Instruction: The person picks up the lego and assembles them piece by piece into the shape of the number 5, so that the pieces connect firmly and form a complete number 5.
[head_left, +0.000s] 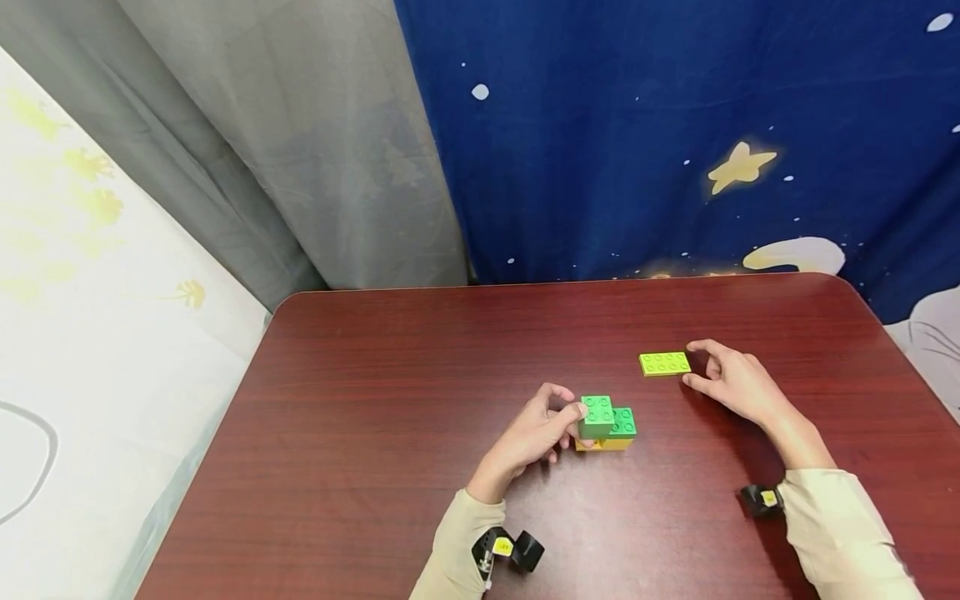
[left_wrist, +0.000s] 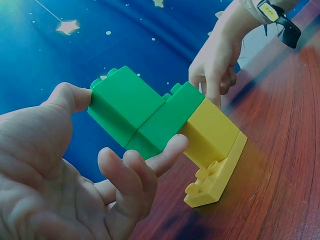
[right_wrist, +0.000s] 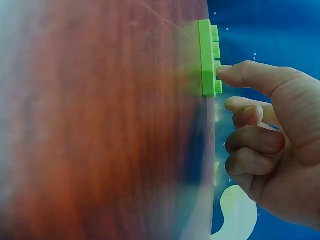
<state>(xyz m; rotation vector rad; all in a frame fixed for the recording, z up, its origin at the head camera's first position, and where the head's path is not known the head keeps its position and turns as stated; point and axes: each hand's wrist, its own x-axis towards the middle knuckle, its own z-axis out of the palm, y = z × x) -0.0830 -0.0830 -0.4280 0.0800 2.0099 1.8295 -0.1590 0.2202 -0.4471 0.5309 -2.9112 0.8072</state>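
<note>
My left hand (head_left: 532,433) pinches a stack of toy building bricks, thumb on the top green brick (head_left: 597,417) and a fingertip at the lower green brick (left_wrist: 165,120). The two green bricks are offset like a step. Under them, in the left wrist view, come a yellow brick (left_wrist: 212,132) and a thin yellow plate (left_wrist: 222,175) with bare studs at one end. My right hand (head_left: 738,387) is at the right end of a flat lime-green plate (head_left: 664,364), thumb and index finger spread apart. In the right wrist view one fingertip overlaps the plate's studs.
The bricks are on a dark red-brown wooden table (head_left: 375,400) with rounded far corners. Behind its far edge hang a blue starry curtain (head_left: 600,150) and a grey curtain (head_left: 337,150). A white patterned cloth (head_left: 112,292) lies along the left side.
</note>
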